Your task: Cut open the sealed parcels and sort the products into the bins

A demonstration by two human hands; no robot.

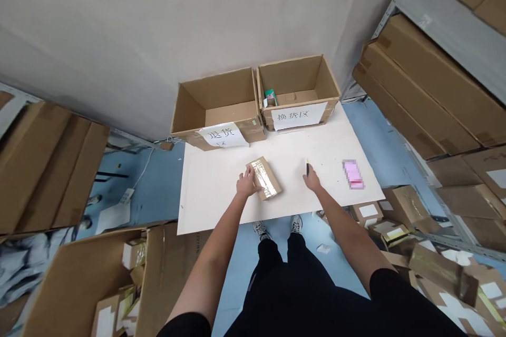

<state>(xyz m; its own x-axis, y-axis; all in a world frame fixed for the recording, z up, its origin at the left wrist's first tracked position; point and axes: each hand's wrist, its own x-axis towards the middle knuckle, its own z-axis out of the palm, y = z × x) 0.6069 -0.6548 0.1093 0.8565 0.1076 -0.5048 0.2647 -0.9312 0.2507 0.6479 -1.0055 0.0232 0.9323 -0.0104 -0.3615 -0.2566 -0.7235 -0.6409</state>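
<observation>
A small taped cardboard box (266, 178) lies at an angle on the white table. My left hand (247, 183) grips it along its left side, with the fingers at the upper left edge and the thumb lower down. Shiny clear tape runs along the top of the box, and its flaps look closed. To the right, apart from the box, my right hand (312, 178) is closed around a black and yellow utility knife (307, 168) that points away from me. Whether its blade is out is too small to tell.
Two open cartons with paper labels, the left one (253, 125) and the right one (332, 110), stand at the table's back. A blurred pink item (353, 174) lies on the right. Cartons on shelves (430, 84) and a large parcel-filled box (90, 274) flank the table (205, 195).
</observation>
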